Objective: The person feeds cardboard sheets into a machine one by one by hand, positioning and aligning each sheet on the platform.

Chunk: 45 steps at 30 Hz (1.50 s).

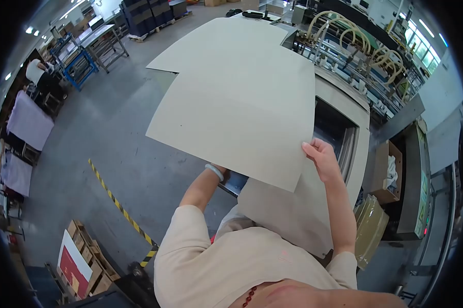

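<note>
A large off-white cardboard sheet [236, 118] spreads out in front of me, tilted over the machine table. My right hand [319, 156] pinches its right edge near the front corner, thumb on top. My left hand [220, 168] reaches beneath the sheet's front edge; a pale bracelet [214, 172] shows at the wrist, while the fingers are hidden. Another pale sheet [223, 38] lies at the far end, partly covered by the first one. Close to my body, a greyish sheet [288, 208] lies lower down, under the front corner.
Machinery with looped hoses [349, 36] stands at the back right, beside a dark recess [334, 123] in the table. A cardboard box [388, 172] sits at right. Yellow-black tape [118, 203] marks the floor; a wooden pallet [93, 251] is at lower left. A person [39, 72] works far left.
</note>
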{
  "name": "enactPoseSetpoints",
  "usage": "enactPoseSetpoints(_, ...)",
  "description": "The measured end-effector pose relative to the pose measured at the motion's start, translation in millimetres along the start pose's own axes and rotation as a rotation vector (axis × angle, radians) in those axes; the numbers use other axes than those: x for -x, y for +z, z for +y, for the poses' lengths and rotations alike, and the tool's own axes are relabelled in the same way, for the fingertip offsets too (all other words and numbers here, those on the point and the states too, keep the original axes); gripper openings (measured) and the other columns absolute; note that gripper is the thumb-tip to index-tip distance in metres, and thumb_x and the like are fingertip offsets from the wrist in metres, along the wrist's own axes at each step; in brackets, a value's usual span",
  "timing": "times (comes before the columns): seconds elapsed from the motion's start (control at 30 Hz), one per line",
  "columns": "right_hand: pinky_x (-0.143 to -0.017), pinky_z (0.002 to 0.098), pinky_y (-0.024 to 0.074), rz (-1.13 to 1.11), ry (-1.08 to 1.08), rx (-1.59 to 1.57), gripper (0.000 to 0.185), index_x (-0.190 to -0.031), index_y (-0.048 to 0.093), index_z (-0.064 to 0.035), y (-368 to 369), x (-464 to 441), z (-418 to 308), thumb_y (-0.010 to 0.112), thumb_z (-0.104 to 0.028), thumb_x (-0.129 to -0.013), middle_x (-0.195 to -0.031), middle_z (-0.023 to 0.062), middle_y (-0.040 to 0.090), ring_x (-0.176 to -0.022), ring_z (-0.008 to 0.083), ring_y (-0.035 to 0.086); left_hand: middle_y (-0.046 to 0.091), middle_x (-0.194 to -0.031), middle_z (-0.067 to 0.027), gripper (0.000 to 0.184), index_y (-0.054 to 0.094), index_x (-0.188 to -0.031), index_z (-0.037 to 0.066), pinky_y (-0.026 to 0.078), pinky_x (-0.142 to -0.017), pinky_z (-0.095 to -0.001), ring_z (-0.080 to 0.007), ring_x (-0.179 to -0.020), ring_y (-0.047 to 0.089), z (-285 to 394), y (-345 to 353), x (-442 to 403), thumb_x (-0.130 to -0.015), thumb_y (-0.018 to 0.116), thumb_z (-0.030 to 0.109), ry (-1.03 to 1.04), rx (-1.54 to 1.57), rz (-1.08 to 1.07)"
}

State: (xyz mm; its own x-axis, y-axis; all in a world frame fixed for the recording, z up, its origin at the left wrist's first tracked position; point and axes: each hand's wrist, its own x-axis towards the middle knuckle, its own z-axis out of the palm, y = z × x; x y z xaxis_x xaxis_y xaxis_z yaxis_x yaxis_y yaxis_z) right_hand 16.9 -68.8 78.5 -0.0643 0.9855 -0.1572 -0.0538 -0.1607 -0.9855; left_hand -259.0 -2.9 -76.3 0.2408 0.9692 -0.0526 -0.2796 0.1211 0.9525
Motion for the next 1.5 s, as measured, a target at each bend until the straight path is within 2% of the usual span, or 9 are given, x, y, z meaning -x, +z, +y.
enactPoseSetpoints(0.23,-0.069,0.0172,0.0392,-0.018,-0.065,0.083,0.01,-0.08,0.058,-0.0033,-10,6,7,0.061,-0.01,-0.087,-0.074,-0.0006,0.056,-0.068,0.0059,0.048,0.034,-0.143,-0.0116,0.064,0.029,-0.142,0.011,0.037,-0.104,-0.0415,-0.0259,-0.129,0.038,21,7,22,-0.09,0.051,0.042,-0.113,0.101,0.066)
enactPoseSetpoints(0.37,-0.062,0.0164,0.0384,0.048,-0.108,0.132,0.012,-0.077,0.059,-0.0013,-15,8,16,0.064,-0.01,-0.084,-0.069,-0.0008,0.056,-0.063,0.0055,0.047,0.045,-0.137,-0.0115,0.056,0.044,-0.133,0.008,0.043,-0.097,-0.0366,-0.0285,-0.12,0.048,39,9,46,-0.086,0.056,0.037,0.045,-0.559,0.392)
enactPoseSetpoints(0.47,-0.061,0.0158,0.0383,0.052,-0.104,0.139,0.011,-0.078,0.06,-0.0011,-12,8,22,0.064,-0.009,-0.083,-0.069,-0.0006,0.056,-0.062,0.0056,0.047,0.06,-0.119,-0.0115,0.047,0.059,-0.117,0.005,0.049,-0.084,-0.0323,-0.028,-0.104,0.059,52,-31,78,-0.079,0.064,0.033,0.173,-0.748,0.238)
enactPoseSetpoints(0.53,-0.061,0.0153,0.0381,0.06,-0.113,0.15,0.01,-0.078,0.06,-0.0009,-9,7,23,0.064,-0.009,-0.083,-0.069,-0.0003,0.057,-0.061,0.0056,0.046,0.067,-0.101,-0.0103,0.042,0.064,-0.107,0.003,0.05,-0.074,-0.03,-0.0238,-0.089,0.064,99,-27,106,-0.073,0.07,0.026,-0.432,-1.036,-0.215)
enactPoseSetpoints(0.63,-0.061,0.015,0.0383,0.066,-0.098,0.156,0.009,-0.079,0.061,-0.0003,-1,9,22,0.064,-0.008,-0.083,-0.07,0.0003,0.058,-0.062,0.0056,0.047,0.068,-0.093,-0.0087,0.034,0.065,-0.1,0.002,0.049,-0.074,-0.0307,-0.0203,-0.084,0.064,120,-30,137,-0.073,0.073,0.02,-0.537,-1.15,-0.406)
enactPoseSetpoints(0.8,-0.061,0.0149,0.0391,0.055,-0.095,0.126,0.008,-0.082,0.062,0.001,10,7,23,0.064,-0.007,-0.082,-0.072,0.0015,0.059,-0.063,0.0059,0.048,0.056,-0.119,-0.0195,0.048,0.053,-0.116,-0.001,0.047,-0.083,-0.0378,-0.0318,-0.1,0.058,123,-25,111,-0.077,0.072,0.021,0.425,0.361,-0.891)
enactPoseSetpoints(0.93,-0.062,0.0153,0.04,0.057,-0.097,0.118,0.009,-0.084,0.063,0.0017,2,14,22,0.064,-0.007,-0.082,-0.073,0.0024,0.061,-0.064,0.0063,0.05,0.051,-0.122,-0.0109,0.041,0.051,-0.119,0.005,0.036,-0.099,-0.0383,-0.0213,-0.114,0.048,89,-101,88,-0.081,0.063,0.015,0.39,0.23,0.803)
enactPoseSetpoints(1.03,-0.062,0.0159,0.0411,0.059,-0.099,0.169,0.009,-0.085,0.063,0.0019,-7,18,22,0.064,-0.006,-0.081,-0.076,0.0029,0.062,-0.065,0.0065,0.051,0.056,-0.111,-0.0049,0.035,0.051,-0.119,0.006,0.04,-0.087,-0.0281,-0.0131,-0.1,0.053,81,-123,105,-0.084,0.056,0.009,0.341,0.149,1.265)
enactPoseSetpoints(1.5,-0.056,0.013,0.0326,0.075,-0.094,0.3,0.007,-0.077,0.059,-0.0041,-74,70,-60,0.062,-0.008,-0.082,-0.068,-0.0045,0.053,-0.059,0.0025,0.042,0.063,-0.099,-0.0112,0.038,0.053,-0.118,-0.004,0.048,-0.069,-0.0238,-0.0154,-0.079,0.06,134,-66,88,-0.094,0.049,0.025,-0.004,-0.014,0.111)
